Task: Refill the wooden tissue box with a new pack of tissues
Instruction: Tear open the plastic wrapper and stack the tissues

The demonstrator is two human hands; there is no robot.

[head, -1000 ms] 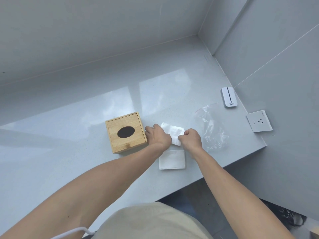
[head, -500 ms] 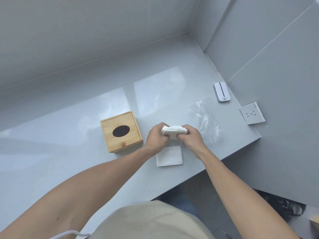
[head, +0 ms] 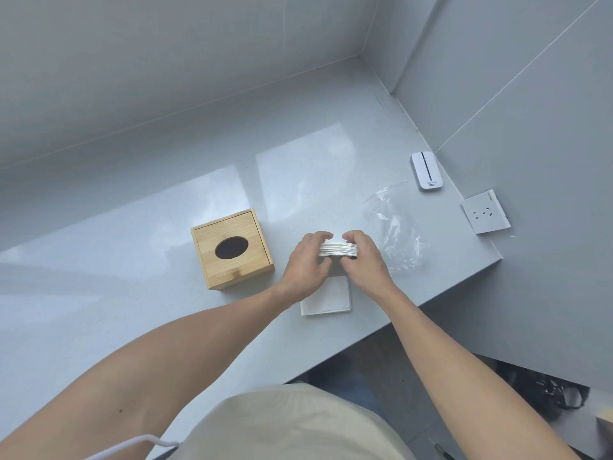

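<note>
Head view: both hands up over the grey counter (head: pixel 139 293), pinching 1 stack of folded tissues (head: pixel 338 250) between them. Left hand (head: pixel 306 263) has its fingers curled round the stack's left end w/ the thumb under; right hand (head: pixel 363 260) clamps the right end the same way. Stack looks lifted clear of the counter, edge-on to the camera, so the layers show. Wooden tissue box (head: pixel 233 249) sits closed just left of the hands, oval slot facing up, nothing poking out of it. Below the hands a flat white sheet (head: pixel 326 298) lies on the counter, maybe a 2nd bit of tissue or a card, can't tell. Empty clear plastic bag (head: pixel 396 232) is crumpled to the right, near the counter edge. Risks as I see it: the stack is loose, no wrapper, so if either grip slackens the layers could fan out or slide apart. Box is shut, so 1 hand prob. has to let go to open it, and a 1-handed hold on soft tissue may sag or spill. The bag is light and close to the edge, a stray elbow could knock it off.
</note>
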